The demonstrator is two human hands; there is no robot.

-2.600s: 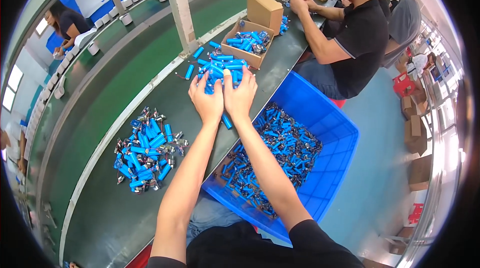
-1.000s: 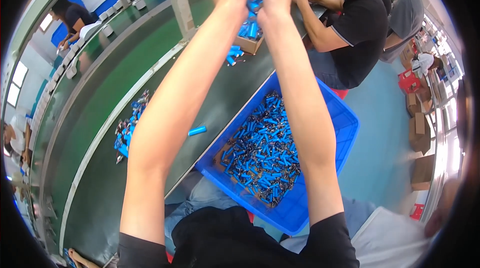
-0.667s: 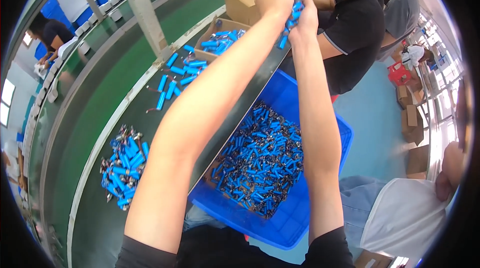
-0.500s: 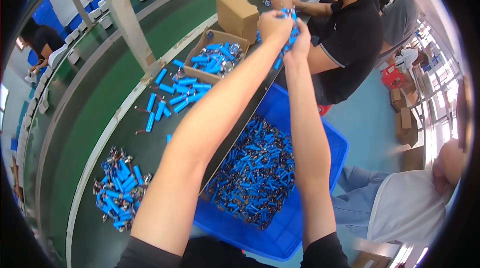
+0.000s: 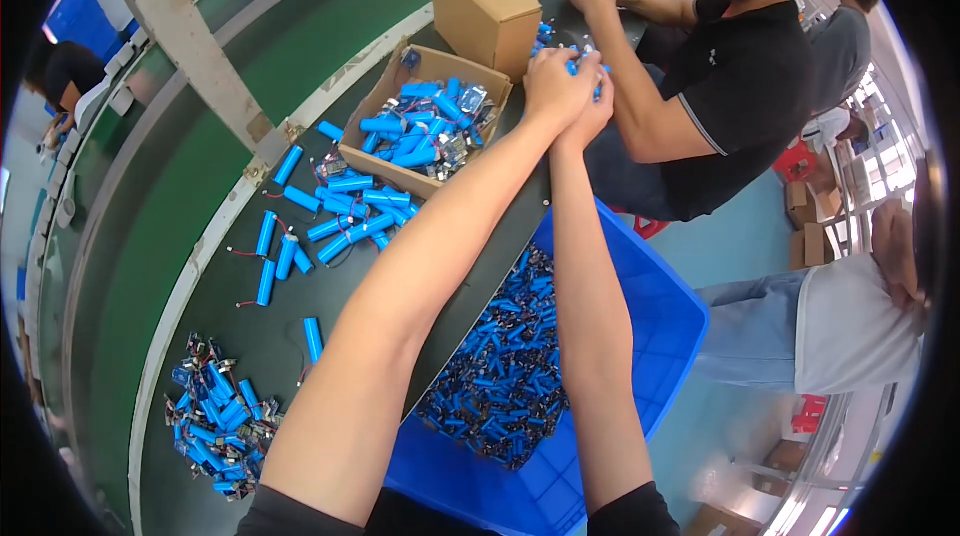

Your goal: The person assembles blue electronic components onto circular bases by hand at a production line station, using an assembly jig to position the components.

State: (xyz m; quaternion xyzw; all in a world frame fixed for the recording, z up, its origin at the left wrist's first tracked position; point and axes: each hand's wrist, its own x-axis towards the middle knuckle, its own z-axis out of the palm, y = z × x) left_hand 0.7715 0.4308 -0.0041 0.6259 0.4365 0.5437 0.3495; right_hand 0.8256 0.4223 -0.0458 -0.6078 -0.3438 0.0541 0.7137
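Note:
Both my arms reach forward past the carton. My left hand and my right hand are cupped together around a bunch of blue cylindrical battery cells, mostly hidden by the fingers. More blue cells lie just beyond the hands at the table edge. Left of my hands, an open cardboard box holds blue cells and small circuit boards. Loose wired cells are spread on the dark green tabletop beside it. A heap of cells with boards sits nearer, left of my left forearm.
Below my forearms stands a blue plastic bin full of small blue cells. A closed-looking carton is behind the open box. A co-worker in a black shirt sits close on the right. A pale metal post rises at the left.
My hands have drawn slightly back toward me and closed in around the cells, which now show less between them. The view has also shifted. The co-worker's hands have moved apart from mine.

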